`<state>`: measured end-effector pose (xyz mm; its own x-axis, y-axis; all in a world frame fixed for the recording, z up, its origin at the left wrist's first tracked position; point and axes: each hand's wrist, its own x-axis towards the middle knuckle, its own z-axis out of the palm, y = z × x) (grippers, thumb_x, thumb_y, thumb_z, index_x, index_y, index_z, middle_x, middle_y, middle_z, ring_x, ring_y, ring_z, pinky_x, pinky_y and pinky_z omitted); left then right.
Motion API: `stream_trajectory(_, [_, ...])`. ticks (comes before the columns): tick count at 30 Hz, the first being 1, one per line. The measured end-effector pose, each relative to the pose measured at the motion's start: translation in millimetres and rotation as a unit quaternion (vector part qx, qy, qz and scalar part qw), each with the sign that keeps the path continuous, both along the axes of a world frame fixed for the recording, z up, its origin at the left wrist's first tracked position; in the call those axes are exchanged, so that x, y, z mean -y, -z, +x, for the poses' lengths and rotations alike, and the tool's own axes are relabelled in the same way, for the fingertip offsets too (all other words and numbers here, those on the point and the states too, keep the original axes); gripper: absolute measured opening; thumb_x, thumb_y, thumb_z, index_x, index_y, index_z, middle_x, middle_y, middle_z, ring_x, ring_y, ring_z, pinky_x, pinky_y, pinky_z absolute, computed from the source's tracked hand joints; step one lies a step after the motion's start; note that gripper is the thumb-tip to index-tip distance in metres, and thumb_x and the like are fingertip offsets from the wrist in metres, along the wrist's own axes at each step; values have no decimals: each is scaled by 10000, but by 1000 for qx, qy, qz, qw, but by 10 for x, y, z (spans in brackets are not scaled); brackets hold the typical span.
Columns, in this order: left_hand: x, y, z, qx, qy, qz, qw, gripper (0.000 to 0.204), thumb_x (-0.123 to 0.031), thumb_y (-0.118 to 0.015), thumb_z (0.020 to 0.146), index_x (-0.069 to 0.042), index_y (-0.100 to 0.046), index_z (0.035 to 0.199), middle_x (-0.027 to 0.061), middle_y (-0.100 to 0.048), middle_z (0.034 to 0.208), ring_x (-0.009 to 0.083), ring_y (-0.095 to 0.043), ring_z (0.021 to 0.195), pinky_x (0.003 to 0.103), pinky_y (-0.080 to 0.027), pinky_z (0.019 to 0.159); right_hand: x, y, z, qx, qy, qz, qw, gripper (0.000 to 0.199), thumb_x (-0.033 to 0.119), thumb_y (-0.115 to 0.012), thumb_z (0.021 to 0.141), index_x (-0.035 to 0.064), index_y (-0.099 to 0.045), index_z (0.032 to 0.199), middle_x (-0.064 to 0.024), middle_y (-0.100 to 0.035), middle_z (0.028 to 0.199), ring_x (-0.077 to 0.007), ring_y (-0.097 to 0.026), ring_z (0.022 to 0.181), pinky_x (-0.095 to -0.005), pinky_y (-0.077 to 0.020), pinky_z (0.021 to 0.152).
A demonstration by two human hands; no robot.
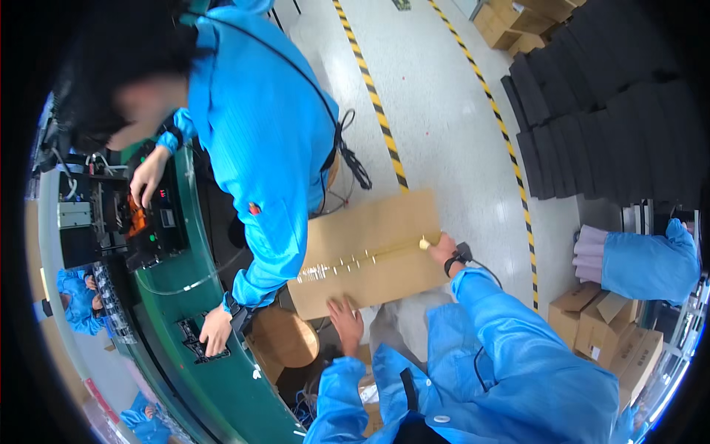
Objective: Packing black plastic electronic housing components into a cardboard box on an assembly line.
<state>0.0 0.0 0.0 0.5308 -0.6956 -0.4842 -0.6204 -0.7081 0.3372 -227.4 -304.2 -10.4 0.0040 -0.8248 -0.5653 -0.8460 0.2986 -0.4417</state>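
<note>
A flat-topped brown cardboard box point(384, 277) lies before me, a strip of shiny yellowish tape point(344, 263) running along its middle seam. My left hand point(345, 325) rests on the near edge of the box, fingers spread and holding nothing. At the right end of the seam, my right hand point(442, 250) is closed around something at the box's edge. A small pale yellow piece point(424, 243) shows at its fingertips. The rest of what it grips is hidden.
A co-worker in a blue coat point(259, 111) sits close on the left, one hand over the green bench point(170, 311). Beside the box is a round wooden stool point(285, 337). Black foam stacks point(614, 133) and cardboard cartons point(606, 325) stand right, beyond striped floor tape point(510, 148).
</note>
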Motion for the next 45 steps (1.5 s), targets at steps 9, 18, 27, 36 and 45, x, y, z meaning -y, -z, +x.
stream_trajectory(9, [-1343,-7,-1113,-123,-61,176,975,374,-274,-603,838,90,-690,841,330,-684,834,479,-696,818,521,-563,742,317,221,-622,78,-178,127,973,489,368,-740,792,54,-714,1165,-262,-708,1101,-420,-680,1052,-492,-541,891])
stream_trajectory(18, [834,-1152,-2432,-266,-406,39,873,248,-146,-632,821,48,-726,945,175,-714,744,240,-706,668,383,-566,600,1492,-262,-2778,143,-213,300,919,215,163,-674,826,-11,-745,931,-205,-739,854,-308,-741,785,-417,-608,720])
stream_trajectory(27, [3672,-1378,-2389,-264,-256,-162,916,307,-141,-668,854,61,-696,1083,170,-745,953,254,-714,845,372,-560,751,4217,-460,-4140,-18,82,124,989,253,56,-552,861,-22,-637,636,-177,-696,648,-278,-721,572,-407,-596,515])
stream_trajectory(36, [4512,-549,-1812,-154,-130,3,980,226,-143,-609,844,30,-753,857,150,-714,724,223,-689,669,342,-555,626,6043,-1024,-2626,97,-116,76,986,116,92,-611,794,20,-699,814,-159,-704,687,-268,-720,618,-418,-580,608])
stream_trajectory(45, [8308,-178,214,-272,-56,122,953,249,-134,-562,805,8,-708,660,163,-657,581,240,-655,534,385,-535,527,7067,-1444,-2346,33,-36,128,991,156,109,-649,757,20,-745,844,-230,-738,849,-345,-739,817,-435,-583,772])
